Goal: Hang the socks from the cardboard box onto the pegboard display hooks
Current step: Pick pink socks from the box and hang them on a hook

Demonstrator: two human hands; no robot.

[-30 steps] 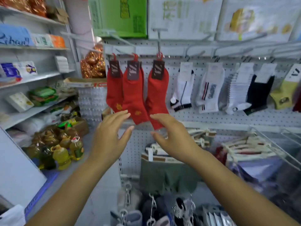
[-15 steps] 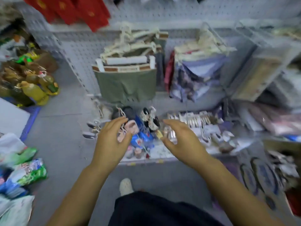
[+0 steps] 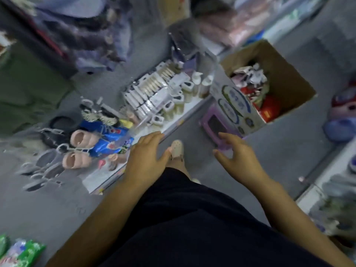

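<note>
The open cardboard box [image 3: 287, 74] stands on the grey floor at the upper right. Packaged socks [image 3: 252, 79], white and red, lie jumbled inside it. My left hand [image 3: 148, 157] hovers at centre with relaxed fingers and holds nothing. My right hand [image 3: 238, 155] is spread and empty, below and left of the box, apart from it. The pegboard hooks are out of view; the picture is blurred by motion.
A low white shelf [image 3: 173, 122] carries packaged goods and small slippers [image 3: 82, 139] left of my hands. A purple stool [image 3: 215, 126] sits beside the box. My foot in a pale shoe [image 3: 177, 149] and dark clothing fill the lower middle. More shelving stands at the right edge.
My view has swung down and right, from the hung red socks to the floor and the box. Both hands dropped from the pegboard and stayed empty.
</note>
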